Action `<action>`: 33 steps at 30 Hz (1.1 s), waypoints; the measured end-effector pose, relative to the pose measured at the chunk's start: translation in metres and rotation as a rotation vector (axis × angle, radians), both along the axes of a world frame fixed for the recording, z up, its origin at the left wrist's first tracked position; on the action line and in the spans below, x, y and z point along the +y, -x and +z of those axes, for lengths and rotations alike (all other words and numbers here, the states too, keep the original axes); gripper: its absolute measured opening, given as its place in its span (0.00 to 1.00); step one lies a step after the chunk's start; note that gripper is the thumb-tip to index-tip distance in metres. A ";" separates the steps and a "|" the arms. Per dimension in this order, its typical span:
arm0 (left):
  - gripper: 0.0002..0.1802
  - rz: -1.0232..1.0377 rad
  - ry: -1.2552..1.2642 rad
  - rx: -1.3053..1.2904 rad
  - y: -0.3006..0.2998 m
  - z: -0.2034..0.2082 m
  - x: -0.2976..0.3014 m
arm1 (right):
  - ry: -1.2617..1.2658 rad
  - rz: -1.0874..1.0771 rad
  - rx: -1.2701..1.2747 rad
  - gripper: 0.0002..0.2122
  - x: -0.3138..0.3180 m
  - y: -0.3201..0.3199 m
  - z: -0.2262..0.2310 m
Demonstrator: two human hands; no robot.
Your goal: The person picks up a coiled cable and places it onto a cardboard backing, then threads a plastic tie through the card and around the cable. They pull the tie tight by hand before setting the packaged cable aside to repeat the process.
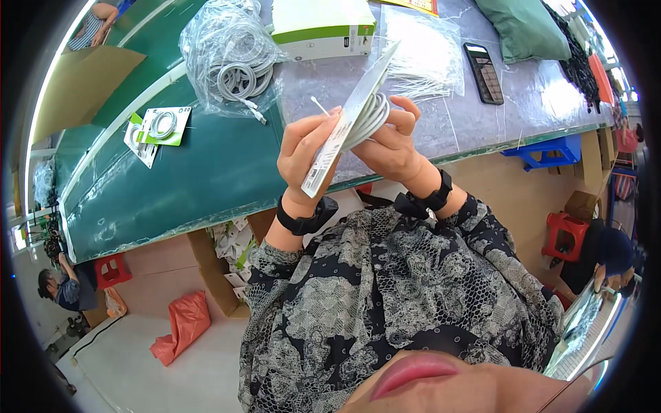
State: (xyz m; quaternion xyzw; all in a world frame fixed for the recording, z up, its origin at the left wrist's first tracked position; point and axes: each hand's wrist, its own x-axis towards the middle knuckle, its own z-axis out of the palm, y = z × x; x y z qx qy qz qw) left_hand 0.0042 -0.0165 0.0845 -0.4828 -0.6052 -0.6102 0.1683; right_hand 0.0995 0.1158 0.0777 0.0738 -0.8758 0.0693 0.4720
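Observation:
A flat white card (353, 104) is held tilted on edge above the table's front edge. Its lower part sits between the thumb and fingers of my left hand (301, 150). A coil of light grey cable (372, 121) lies against the card's right face. My right hand (394, 150) presses at that coil, thumb and fingers bent around it, with one finger raised; its fingertips are partly hidden behind the coil. A thin white tie end (318, 104) pokes out on the card's left side, near my left fingertips.
Beyond my hands are a clear bag of coiled cables (237, 51), a white-green box (323, 38), a bag of white ties (421, 51) and a black phone (484, 73). Carded cables (162, 126) lie left. A carton of packs (219, 268) stands below the table (158, 199).

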 end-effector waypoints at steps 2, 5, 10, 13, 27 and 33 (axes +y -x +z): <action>0.15 -0.004 -0.015 0.017 0.002 0.003 0.002 | -0.010 -0.013 -0.002 0.09 0.001 -0.001 -0.001; 0.16 -0.011 -0.039 0.041 0.004 0.008 0.005 | 0.033 -0.023 0.006 0.09 -0.002 -0.001 0.001; 0.18 -0.049 -0.064 0.176 0.010 0.015 0.006 | 0.122 -0.034 0.054 0.11 -0.006 -0.001 0.003; 0.19 -0.039 -0.049 0.253 0.009 0.020 0.006 | 0.111 -0.029 0.101 0.14 -0.006 -0.002 0.002; 0.19 -0.111 0.001 0.390 -0.001 0.034 0.002 | 1.401 0.621 -0.181 0.18 -0.015 -0.012 -0.009; 0.19 -0.143 0.005 0.383 0.000 0.036 0.002 | 1.323 0.611 -0.168 0.17 -0.014 -0.011 -0.005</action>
